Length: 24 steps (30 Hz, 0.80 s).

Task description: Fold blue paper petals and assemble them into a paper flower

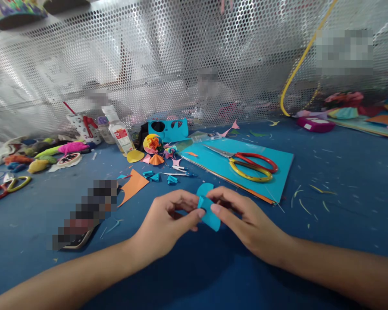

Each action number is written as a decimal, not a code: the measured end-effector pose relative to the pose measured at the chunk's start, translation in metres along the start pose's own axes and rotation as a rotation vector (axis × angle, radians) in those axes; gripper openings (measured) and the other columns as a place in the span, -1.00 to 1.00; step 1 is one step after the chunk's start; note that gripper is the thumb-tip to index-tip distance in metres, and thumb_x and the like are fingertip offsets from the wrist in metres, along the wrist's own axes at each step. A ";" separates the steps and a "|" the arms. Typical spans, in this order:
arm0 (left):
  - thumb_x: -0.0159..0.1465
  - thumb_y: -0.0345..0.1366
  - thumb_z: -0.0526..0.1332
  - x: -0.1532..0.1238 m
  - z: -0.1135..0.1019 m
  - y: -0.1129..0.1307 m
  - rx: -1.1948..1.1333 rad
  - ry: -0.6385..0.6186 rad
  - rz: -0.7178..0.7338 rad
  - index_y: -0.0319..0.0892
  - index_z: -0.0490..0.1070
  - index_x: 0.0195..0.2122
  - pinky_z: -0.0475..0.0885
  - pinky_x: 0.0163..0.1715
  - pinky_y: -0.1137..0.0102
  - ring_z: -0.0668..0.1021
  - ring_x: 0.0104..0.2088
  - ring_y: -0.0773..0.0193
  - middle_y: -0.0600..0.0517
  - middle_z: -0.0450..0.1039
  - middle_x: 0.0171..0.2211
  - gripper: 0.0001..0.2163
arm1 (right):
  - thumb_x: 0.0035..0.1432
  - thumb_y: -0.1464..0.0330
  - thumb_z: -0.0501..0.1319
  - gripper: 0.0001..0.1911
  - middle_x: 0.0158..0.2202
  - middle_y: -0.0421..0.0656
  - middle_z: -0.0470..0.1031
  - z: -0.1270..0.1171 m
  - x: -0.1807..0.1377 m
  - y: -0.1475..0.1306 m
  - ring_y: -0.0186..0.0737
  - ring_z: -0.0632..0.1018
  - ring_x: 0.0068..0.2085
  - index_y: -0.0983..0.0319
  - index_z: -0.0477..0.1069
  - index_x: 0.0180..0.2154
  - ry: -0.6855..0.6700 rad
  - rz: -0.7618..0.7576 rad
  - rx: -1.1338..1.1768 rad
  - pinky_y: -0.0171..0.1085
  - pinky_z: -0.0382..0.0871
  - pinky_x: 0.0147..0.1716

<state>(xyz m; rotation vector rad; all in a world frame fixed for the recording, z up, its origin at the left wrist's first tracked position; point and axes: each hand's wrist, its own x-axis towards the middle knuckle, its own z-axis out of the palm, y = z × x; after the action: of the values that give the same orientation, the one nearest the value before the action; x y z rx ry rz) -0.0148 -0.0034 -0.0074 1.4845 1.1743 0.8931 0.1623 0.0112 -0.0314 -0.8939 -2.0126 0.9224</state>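
Note:
A piece of blue paper [212, 218], rounded at its ends and partly folded, is held above the blue table between both hands. My left hand [171, 215] pinches its left side between thumb and fingers. On the paper's right side, my right hand [245, 215] grips with thumb and forefinger. Several small folded blue paper pieces [172, 179] lie just beyond my left hand. Scissors with red and yellow handles [252, 165] rest on a stack of coloured paper [278, 161] beyond my right hand.
A phone [80, 237] and an orange paper scrap [134, 187] lie left. Behind stand a glue bottle [121, 133], a multicoloured paper ball [153, 144] and a cut-out blue sheet [181, 129]. More scissors [11, 185] lie far left. A perforated metal panel [245, 64] closes the back.

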 end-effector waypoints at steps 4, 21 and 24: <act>0.07 -0.30 0.28 0.009 -0.005 -0.004 -0.166 0.036 -0.053 -0.26 0.30 -0.25 0.45 -0.53 0.50 0.47 -0.49 0.40 0.08 0.41 -0.49 -0.74 | 0.07 0.57 0.04 -0.64 -0.09 -0.07 0.32 -0.003 -0.001 0.012 -0.22 0.41 -0.12 0.20 0.20 -0.08 0.117 -0.359 -0.273 -0.25 0.34 -0.20; 0.09 -0.31 0.20 0.008 -0.017 -0.007 0.098 -0.264 -0.158 -0.26 0.42 -0.46 0.32 -0.59 0.56 0.40 -0.60 0.46 0.12 0.34 -0.62 -0.89 | 0.10 0.27 0.14 -0.84 -0.51 -0.25 0.37 0.002 0.004 0.002 -0.42 0.40 -0.55 0.23 0.39 -0.38 -0.198 0.346 0.300 -0.42 0.35 -0.56; 0.05 -0.35 0.17 0.011 -0.019 -0.010 0.162 -0.313 -0.266 -0.25 0.42 -0.48 0.34 -0.65 0.56 0.38 -0.63 0.44 0.13 0.32 -0.64 -0.91 | 0.09 0.29 0.14 -0.85 -0.54 -0.25 0.36 0.001 0.010 0.008 -0.40 0.38 -0.54 0.23 0.40 -0.39 -0.289 0.329 0.137 -0.41 0.31 -0.56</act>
<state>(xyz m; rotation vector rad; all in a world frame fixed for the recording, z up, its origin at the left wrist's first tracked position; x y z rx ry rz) -0.0319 0.0120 -0.0135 1.4896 1.1930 0.3766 0.1590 0.0228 -0.0357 -1.0847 -2.0417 1.4248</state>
